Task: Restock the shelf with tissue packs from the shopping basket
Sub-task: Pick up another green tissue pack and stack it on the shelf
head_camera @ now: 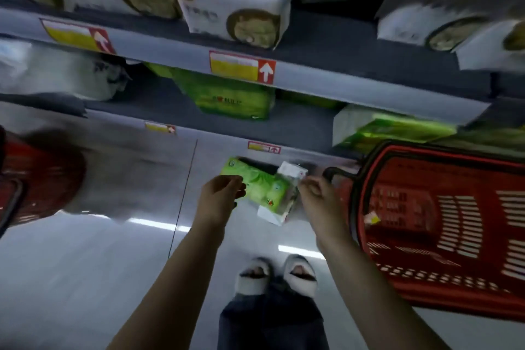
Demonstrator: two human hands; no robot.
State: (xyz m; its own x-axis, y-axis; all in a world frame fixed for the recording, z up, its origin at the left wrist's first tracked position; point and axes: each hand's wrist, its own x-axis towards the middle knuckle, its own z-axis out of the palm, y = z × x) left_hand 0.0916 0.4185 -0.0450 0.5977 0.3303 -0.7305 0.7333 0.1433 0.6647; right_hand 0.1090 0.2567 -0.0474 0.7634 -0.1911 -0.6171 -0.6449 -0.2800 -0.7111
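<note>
place: shop | shelves point(312, 45) with price labels point(243, 70) | red shopping basket point(443, 207)

Your visible items, listed:
- Left hand point(218, 196) and right hand point(318, 196): both bare, with your forearms uncovered down to the lower edge of the view.
- Trousers point(270, 321): dark blue-grey cloth, gathered in loose folds above your feet.
- Left slipper point(251, 285) and right slipper point(302, 283): a matching pale grey-white pair, each with a broad band across the foot and an opening that shows your toes.
- Finer detail is blurred.
</note>
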